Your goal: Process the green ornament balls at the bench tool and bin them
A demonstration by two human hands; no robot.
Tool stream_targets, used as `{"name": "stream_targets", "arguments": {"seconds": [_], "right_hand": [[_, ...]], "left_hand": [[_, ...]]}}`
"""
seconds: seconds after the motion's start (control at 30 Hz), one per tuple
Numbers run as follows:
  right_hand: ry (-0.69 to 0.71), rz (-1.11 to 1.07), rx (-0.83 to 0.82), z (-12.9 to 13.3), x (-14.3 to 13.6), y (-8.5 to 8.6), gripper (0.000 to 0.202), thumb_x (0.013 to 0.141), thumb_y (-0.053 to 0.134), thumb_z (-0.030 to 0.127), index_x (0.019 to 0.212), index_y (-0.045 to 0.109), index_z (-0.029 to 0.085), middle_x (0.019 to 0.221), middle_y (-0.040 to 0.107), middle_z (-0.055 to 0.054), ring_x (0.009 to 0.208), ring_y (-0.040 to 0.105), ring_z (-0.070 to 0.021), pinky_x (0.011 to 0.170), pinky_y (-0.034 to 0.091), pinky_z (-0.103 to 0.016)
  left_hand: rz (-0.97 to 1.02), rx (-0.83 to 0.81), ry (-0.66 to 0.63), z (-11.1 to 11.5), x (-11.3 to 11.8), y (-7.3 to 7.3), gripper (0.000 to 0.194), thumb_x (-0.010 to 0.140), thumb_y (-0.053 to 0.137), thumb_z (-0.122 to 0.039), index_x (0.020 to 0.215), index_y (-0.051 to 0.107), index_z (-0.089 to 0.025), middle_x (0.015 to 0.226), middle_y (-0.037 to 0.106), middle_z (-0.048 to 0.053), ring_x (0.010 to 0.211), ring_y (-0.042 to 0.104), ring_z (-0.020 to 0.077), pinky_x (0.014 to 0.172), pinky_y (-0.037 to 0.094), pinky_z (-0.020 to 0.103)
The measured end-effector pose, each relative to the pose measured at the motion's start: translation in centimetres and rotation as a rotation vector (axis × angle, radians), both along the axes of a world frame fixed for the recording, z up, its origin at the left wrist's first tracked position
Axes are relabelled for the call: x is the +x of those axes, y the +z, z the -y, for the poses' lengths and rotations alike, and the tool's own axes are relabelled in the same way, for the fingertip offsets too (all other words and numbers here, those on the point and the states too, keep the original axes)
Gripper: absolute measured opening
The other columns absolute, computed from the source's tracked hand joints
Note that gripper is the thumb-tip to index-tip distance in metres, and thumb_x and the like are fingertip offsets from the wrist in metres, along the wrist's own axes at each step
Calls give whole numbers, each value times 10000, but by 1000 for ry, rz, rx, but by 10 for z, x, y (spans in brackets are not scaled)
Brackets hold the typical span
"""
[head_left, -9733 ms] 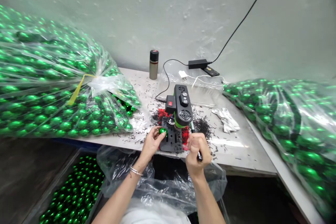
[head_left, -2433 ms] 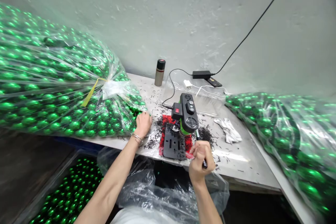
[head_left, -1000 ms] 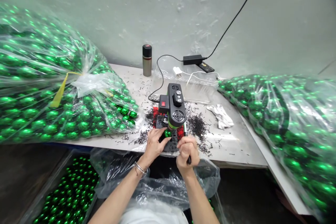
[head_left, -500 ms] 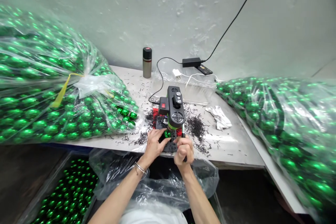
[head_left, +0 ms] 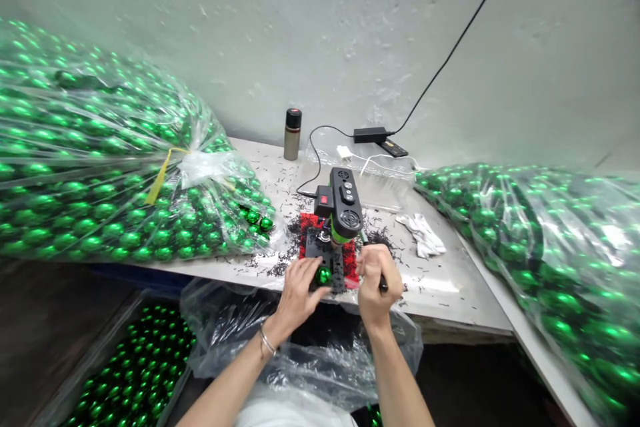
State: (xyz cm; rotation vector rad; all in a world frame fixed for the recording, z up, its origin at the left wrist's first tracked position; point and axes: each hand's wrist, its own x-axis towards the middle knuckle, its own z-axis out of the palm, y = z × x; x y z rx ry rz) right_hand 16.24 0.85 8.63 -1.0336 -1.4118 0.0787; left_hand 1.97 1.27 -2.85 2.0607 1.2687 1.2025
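Note:
A shiny green bauble [head_left: 324, 275] is held between the thumb and fingers of my left hand [head_left: 299, 290], low over the front of a black base plate [head_left: 320, 250]. My right hand [head_left: 379, 278] is wrapped round the black-ended lever [head_left: 383, 283] of a small bench drill press [head_left: 346, 203]. The press head, black with a green collar, stands just behind the bauble and apart from it. Under the base lies a red mat [head_left: 353, 267], strewn with small black shavings.
Bulging clear bags of green baubles lie left [head_left: 125, 167] and right [head_left: 505, 233]. Behind the press are a bottle [head_left: 293, 135], a power adapter [head_left: 370, 135] and cables. White gloves [head_left: 423, 235] rest to the right. A bauble-filled bin [head_left: 135, 360] and plastic sheeting [head_left: 240, 327] sit below the table edge.
My left hand has drawn the bauble from under the press head toward me. My right hand has moved outward to the right with the lever. The view has shifted slightly.

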Motion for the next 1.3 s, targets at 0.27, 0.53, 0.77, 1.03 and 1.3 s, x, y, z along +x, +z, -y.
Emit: {"name": "stream_targets", "arguments": {"seconds": [0.27,0.53,0.77,1.03,1.3], "right_hand": [[0,-71,69,0,-7,-27,300,950,444,139,657,464,201,696,499,9,617,503,-118,566,386,-276],[-18,-54,59,2,-6,-31,333,948,442,150,620,462,203,693,511,-2,627,519,-131,557,398,-285],[-7,-16,77,2,-4,-34,324,939,439,117,629,491,193,695,528,-3,626,516,-121,554,400,-274],[-10,-63,23,4,-6,-28,314,946,434,140,641,477,200,698,519,4,636,526,-125,568,405,-275],[-3,-41,18,5,-5,-10,311,948,448,146,644,487,201,701,532,-1,624,526,-121,551,409,-271]], "left_hand": [[-130,72,322,-40,-68,32,325,962,479,-262,1257,603,-204,1294,630,165,1253,517,333,1078,343,522],[-225,-80,344,-125,-89,41,151,792,646,-151,694,538,-189,695,548,45,892,593,280,949,412,418],[-197,-117,305,-106,-91,48,274,821,599,-199,1090,642,-171,1146,565,121,785,607,197,842,490,374],[437,-510,-44,-49,-50,49,539,783,705,-466,1242,615,-197,1052,655,70,881,648,213,815,532,343],[176,-448,-86,-47,-14,19,401,860,628,-382,1200,629,-170,971,702,73,787,644,198,775,538,348]]}}
